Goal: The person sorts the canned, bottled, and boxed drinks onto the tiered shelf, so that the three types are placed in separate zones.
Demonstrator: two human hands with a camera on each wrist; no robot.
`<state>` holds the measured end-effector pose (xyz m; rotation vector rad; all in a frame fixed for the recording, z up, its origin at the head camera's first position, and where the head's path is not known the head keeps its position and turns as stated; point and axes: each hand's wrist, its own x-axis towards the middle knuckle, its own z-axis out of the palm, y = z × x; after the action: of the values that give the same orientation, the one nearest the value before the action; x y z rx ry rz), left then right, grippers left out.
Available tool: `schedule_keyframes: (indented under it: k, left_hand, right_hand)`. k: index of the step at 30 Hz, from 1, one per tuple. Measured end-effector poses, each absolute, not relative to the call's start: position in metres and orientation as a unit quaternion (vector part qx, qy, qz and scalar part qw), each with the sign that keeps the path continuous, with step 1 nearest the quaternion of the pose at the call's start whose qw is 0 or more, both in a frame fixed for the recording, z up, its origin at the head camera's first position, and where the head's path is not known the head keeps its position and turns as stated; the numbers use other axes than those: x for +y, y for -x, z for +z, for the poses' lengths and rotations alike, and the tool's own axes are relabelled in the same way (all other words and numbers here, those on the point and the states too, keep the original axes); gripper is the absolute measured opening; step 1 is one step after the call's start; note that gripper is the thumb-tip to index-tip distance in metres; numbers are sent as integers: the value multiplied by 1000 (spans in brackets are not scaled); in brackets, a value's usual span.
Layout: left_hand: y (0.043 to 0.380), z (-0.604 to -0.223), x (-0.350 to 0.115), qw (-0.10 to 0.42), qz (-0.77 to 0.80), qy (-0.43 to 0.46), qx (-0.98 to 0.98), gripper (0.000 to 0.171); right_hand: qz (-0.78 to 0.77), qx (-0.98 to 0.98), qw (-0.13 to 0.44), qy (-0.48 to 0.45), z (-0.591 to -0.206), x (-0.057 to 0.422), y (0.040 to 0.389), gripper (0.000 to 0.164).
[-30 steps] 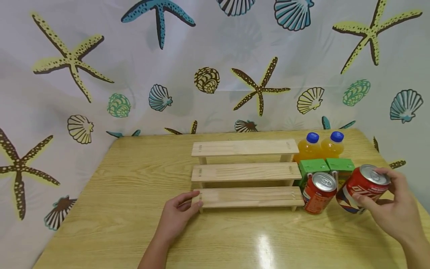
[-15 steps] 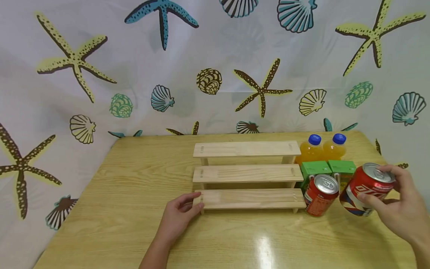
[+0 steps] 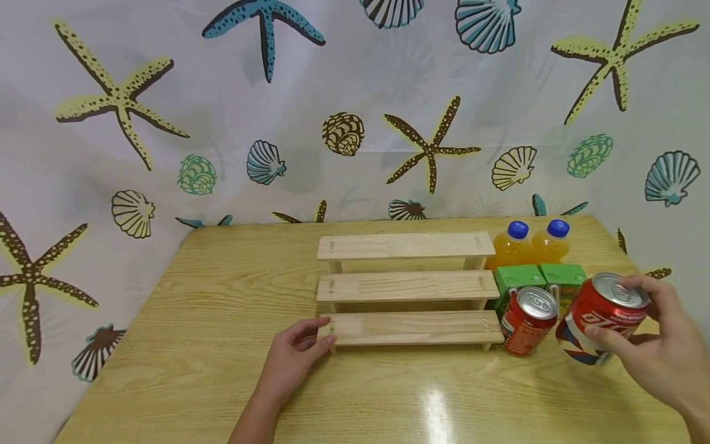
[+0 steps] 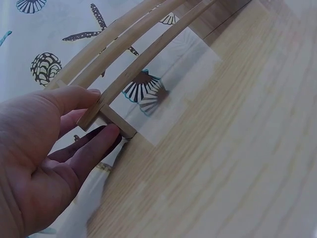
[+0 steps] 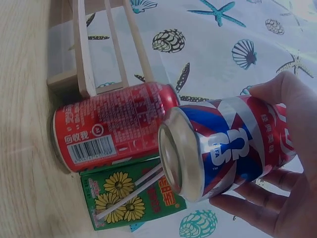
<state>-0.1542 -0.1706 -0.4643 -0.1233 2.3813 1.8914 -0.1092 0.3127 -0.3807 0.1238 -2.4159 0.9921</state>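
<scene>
My right hand holds a red soda can round its side, thumb in front and fingers behind. It is tilted, its base raised off the table in the right wrist view, where blue and white patterning shows. A second red soda can stands just left of it, beside the lowest step of a three-step wooden rack. At the rack's left end my left hand pinches that lowest step. The left wrist view has one digit over the board and other fingers under it, by the leg.
Behind the standing can are two green drink cartons with straws. Two orange drink bottles with blue caps stand farther back. A curtain printed with shells and starfish hangs behind the wooden table.
The can in my right hand has shifted slightly, its base swinging a little toward the table's front. My left hand keeps its hold on the rack, which stays in place.
</scene>
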Motion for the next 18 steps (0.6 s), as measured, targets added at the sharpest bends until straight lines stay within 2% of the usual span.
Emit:
schedule_keyframes:
  k: [11, 18]
  left_hand:
    - [154, -463, -169, 53, 624, 45, 778, 44]
    - [153, -462, -169, 57, 625, 46, 778, 44]
  right_hand:
    - [378, -882, 277, -53, -369, 296, 101, 82]
    - [388, -886, 245, -64, -362, 289, 97, 78]
